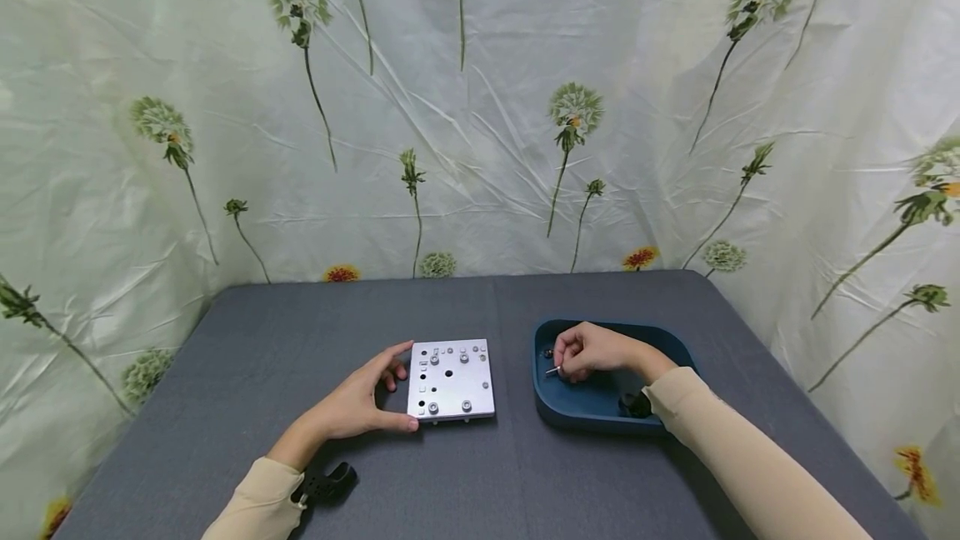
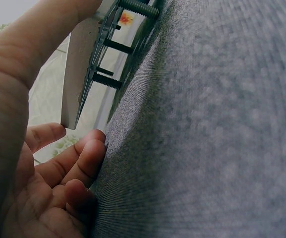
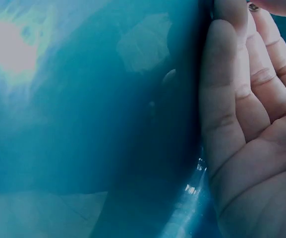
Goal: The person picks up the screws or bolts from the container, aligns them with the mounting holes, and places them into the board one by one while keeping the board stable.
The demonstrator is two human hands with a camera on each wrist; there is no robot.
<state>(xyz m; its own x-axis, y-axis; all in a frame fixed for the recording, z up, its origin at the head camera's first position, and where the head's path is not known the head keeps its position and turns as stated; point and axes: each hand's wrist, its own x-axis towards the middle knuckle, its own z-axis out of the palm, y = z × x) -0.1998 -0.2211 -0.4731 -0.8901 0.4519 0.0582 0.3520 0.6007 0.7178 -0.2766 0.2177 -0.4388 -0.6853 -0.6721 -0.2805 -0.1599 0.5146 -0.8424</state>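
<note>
A square silver metal plate (image 1: pixel 450 386) with holes and several socket-head screws lies on the grey cloth. In the left wrist view, threaded screw ends (image 2: pixel 107 81) stick out beneath it. My left hand (image 1: pixel 367 398) holds the plate at its left side, thumb by the near corner and forefinger by the far one. The other fingers curl beside it, touching the cloth. Over the blue tray (image 1: pixel 592 419), my right hand (image 1: pixel 592 352) pinches a small silver screw (image 1: pixel 552 371) with the fingertips. In the right wrist view, the right hand's fingertips are partly cut off.
Another small metal piece (image 1: pixel 548 353) lies in the tray near its left wall. A black wrist mount (image 1: pixel 330 486) sits at my left wrist, and another (image 1: pixel 636 404) shows by the right sleeve. Behind the table hangs a flower-printed curtain (image 1: pixel 480 123).
</note>
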